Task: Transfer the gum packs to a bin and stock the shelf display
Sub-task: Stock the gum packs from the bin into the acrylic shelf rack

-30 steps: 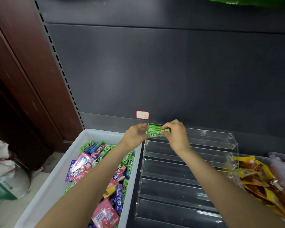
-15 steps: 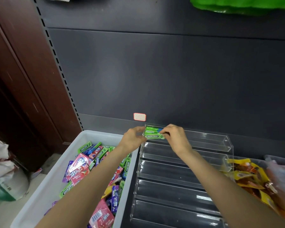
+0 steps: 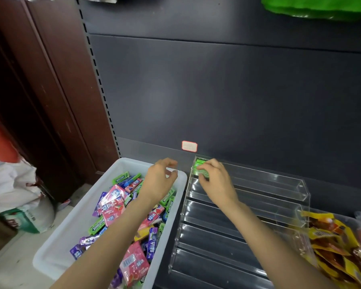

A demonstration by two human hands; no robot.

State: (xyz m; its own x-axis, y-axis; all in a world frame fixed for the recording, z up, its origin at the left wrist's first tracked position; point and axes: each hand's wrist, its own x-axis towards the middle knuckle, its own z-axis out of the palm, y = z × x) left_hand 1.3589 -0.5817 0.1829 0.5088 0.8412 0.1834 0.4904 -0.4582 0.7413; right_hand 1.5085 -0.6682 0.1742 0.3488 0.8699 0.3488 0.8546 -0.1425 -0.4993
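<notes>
We stand at a dark grey shelf back panel [image 3: 227,97] with a slotted upright [image 3: 94,65] at its left edge and a small red-bordered label [image 3: 189,146] low on the panel. Brown wood panelling [image 3: 40,84] lies to the left.

On the shelf, a white bin [image 3: 75,224] holds mixed gum packs [image 3: 121,207] in green, pink, purple and blue. Just beside it, to the right, sits a clear tiered display [image 3: 248,207].

Our right hand [image 3: 215,180] rests on the green gum packs [image 3: 199,166] in the left end of the display's top tier, fingers curled over them. Our left hand [image 3: 159,180] hovers above the bin's far corner, fingers loosely curled, holding nothing.

The right hand hides most of the green packs; we cannot tell their count. Yellow snack bags [image 3: 329,243] at the right and a green object [image 3: 317,6] at the top are cut off. A white sack [image 3: 15,197] at lower left is partly out of view.
</notes>
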